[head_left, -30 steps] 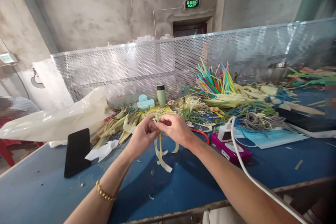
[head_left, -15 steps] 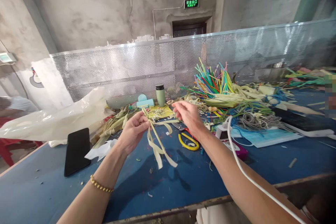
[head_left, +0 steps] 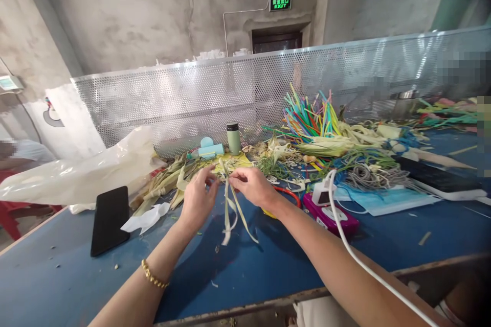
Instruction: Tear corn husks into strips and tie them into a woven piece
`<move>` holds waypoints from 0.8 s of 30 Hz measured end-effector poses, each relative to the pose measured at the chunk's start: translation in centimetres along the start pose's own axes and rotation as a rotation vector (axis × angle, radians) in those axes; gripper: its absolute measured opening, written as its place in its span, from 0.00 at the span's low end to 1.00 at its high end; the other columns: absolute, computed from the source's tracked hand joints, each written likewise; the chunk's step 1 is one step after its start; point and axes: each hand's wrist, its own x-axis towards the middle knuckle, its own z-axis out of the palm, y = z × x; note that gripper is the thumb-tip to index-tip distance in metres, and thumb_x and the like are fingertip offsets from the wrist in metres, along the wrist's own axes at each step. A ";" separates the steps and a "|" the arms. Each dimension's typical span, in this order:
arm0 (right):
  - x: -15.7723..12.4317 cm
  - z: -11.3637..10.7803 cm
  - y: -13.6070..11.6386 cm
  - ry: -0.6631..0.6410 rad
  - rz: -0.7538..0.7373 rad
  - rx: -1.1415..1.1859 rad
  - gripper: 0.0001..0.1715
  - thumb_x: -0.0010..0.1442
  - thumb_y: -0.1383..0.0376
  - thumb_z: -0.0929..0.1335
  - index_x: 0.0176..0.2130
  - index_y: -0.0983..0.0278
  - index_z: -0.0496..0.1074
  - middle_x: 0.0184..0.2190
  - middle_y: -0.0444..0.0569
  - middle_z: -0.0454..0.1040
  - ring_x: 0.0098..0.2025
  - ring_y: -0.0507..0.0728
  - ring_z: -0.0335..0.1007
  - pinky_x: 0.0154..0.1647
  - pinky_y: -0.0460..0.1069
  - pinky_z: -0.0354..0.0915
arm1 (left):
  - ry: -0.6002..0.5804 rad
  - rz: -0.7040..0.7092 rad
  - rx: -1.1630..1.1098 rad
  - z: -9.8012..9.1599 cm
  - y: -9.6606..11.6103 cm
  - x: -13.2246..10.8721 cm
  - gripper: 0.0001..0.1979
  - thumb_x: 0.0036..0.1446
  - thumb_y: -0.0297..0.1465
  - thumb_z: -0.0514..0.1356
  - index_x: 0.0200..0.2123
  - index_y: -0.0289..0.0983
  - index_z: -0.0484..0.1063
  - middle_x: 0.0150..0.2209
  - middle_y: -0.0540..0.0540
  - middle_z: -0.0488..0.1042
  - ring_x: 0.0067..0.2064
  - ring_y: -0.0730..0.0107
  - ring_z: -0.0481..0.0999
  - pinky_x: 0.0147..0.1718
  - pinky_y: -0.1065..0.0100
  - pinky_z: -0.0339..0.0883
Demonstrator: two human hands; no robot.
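A small bundle of pale strips [head_left: 226, 202] is hanging between the 2 hands, above the near middle of the blue desk [head_left: 57, 286], with its loose ends trailing downward. The right hand [head_left: 251, 187] is clamping its grip on the bundle, thumb and forefinger pinching at the upper part. The left hand [head_left: 197, 199] is curling just beside the strips, its thumb and fingers bending toward each other; whether that grip is touching a strip, I cannot tell. A gold bracelet [head_left: 154, 274] is circling the left wrist. Near the right wrist, a red loop handle [head_left: 290, 195] is lying partly hidden by the forearm, and a purple box [head_left: 347, 222] is sitting to its right, a white charger [head_left: 321, 194] resting on it. Beyond the hands, a green bottle [head_left: 233, 140] is standing upright beside a light-blue object [head_left: 210, 150]. To the left, a black phone [head_left: 110, 219] is lying near a white scrap [head_left: 148, 217]. Farther back, coloured stems [head_left: 307, 117] are fanning upward before a perforated panel [head_left: 172, 102].
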 end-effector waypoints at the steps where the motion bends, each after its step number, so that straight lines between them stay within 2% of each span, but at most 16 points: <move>1: 0.1 -0.1 0.2 0.009 0.013 -0.009 0.09 0.57 0.68 0.67 0.26 0.66 0.71 0.20 0.43 0.71 0.24 0.50 0.64 0.28 0.45 0.57 | 0.034 0.098 0.087 -0.2 0.4 0.1 0.18 0.51 0.25 0.64 0.47 0.41 0.76 0.41 0.42 0.76 0.45 0.56 0.72 0.48 0.59 0.61; 2: 0.1 -0.3 0.3 0.013 0.026 -0.010 0.09 0.57 0.69 0.67 0.26 0.66 0.71 0.20 0.43 0.71 0.23 0.50 0.63 0.27 0.45 0.57 | 0.032 0.190 0.162 -0.3 0.8 0.2 0.20 0.52 0.24 0.63 0.49 0.43 0.75 0.49 0.40 0.74 0.53 0.51 0.68 0.54 0.55 0.56; 4: 0.2 -0.3 0.6 -0.007 0.035 0.015 0.08 0.56 0.69 0.67 0.25 0.66 0.71 0.19 0.42 0.70 0.23 0.50 0.63 0.27 0.45 0.56 | -0.104 0.315 0.248 -0.5 1.7 0.5 0.20 0.54 0.23 0.60 0.49 0.45 0.75 0.58 0.41 0.68 0.62 0.47 0.58 0.61 0.50 0.45; 5: 0.2 -0.3 0.6 -0.032 0.031 0.049 0.08 0.55 0.69 0.68 0.24 0.66 0.69 0.19 0.42 0.69 0.23 0.50 0.63 0.26 0.45 0.57 | -0.198 0.339 0.252 -0.6 2.2 0.7 0.20 0.54 0.22 0.59 0.47 0.46 0.76 0.59 0.42 0.68 0.64 0.47 0.56 0.62 0.48 0.42; 7: 0.1 -0.2 0.6 -0.092 0.027 0.178 0.11 0.56 0.67 0.68 0.23 0.65 0.67 0.18 0.41 0.68 0.22 0.50 0.62 0.26 0.45 0.57 | -0.343 0.317 0.191 -0.7 2.9 1.2 0.17 0.53 0.20 0.59 0.41 0.45 0.78 0.55 0.42 0.72 0.65 0.47 0.56 0.62 0.48 0.40; 9: -0.1 -0.3 0.4 -0.144 0.053 0.333 0.13 0.57 0.65 0.68 0.22 0.65 0.67 0.17 0.41 0.66 0.21 0.49 0.61 0.25 0.45 0.57 | -0.394 0.246 0.099 -0.9 3.4 1.8 0.13 0.50 0.20 0.62 0.35 0.44 0.79 0.45 0.40 0.76 0.61 0.47 0.61 0.62 0.49 0.44; 11: -0.3 -0.7 -0.1 -0.191 0.087 0.443 0.15 0.58 0.62 0.68 0.22 0.66 0.67 0.17 0.41 0.66 0.21 0.48 0.60 0.24 0.45 0.55 | -0.395 0.193 0.068 -1.2 3.6 2.4 0.11 0.48 0.20 0.64 0.29 0.43 0.78 0.36 0.41 0.77 0.53 0.49 0.68 0.59 0.51 0.50; 14: -0.6 -1.6 -0.8 -0.282 0.101 0.551 0.17 0.58 0.60 0.69 0.22 0.67 0.68 0.18 0.42 0.67 0.21 0.48 0.60 0.23 0.45 0.55 | -0.444 0.158 0.131 -1.9 3.8 2.9 0.08 0.49 0.22 0.64 0.24 0.42 0.78 0.28 0.43 0.75 0.39 0.57 0.71 0.50 0.57 0.59; 16: -0.6 -2.2 -1.0 -0.353 0.114 0.685 0.17 0.58 0.59 0.70 0.23 0.67 0.69 0.18 0.42 0.67 0.20 0.48 0.61 0.22 0.45 0.56 | -0.516 0.069 0.096 -2.1 3.8 2.8 0.06 0.51 0.24 0.63 0.24 0.40 0.78 0.27 0.44 0.76 0.34 0.62 0.71 0.43 0.62 0.63; 18: -0.6 -2.4 -0.9 -0.402 0.127 0.836 0.15 0.57 0.58 0.70 0.28 0.67 0.72 0.18 0.42 0.67 0.20 0.48 0.61 0.22 0.45 0.58 | -0.551 -0.084 -0.069 -2.0 3.5 2.2 0.06 0.54 0.28 0.62 0.26 0.37 0.78 0.28 0.43 0.76 0.32 0.65 0.73 0.37 0.65 0.65; 21: -0.3 -2.2 -0.3 -0.379 0.153 0.899 0.13 0.56 0.59 0.71 0.33 0.68 0.74 0.21 0.43 0.70 0.21 0.48 0.64 0.24 0.45 0.60 | -0.487 -0.374 -0.361 -1.3 2.6 1.1 0.06 0.54 0.32 0.63 0.29 0.34 0.77 0.27 0.43 0.75 0.27 0.68 0.73 0.30 0.67 0.66; 24: -0.1 -1.8 0.3 -0.321 0.211 0.889 0.14 0.53 0.60 0.73 0.31 0.70 0.74 0.22 0.44 0.72 0.21 0.48 0.64 0.22 0.45 0.60 | -0.348 -0.605 -0.444 -0.5 1.7 0.3 0.06 0.48 0.29 0.66 0.30 0.32 0.75 0.22 0.46 0.73 0.20 0.73 0.70 0.22 0.70 0.62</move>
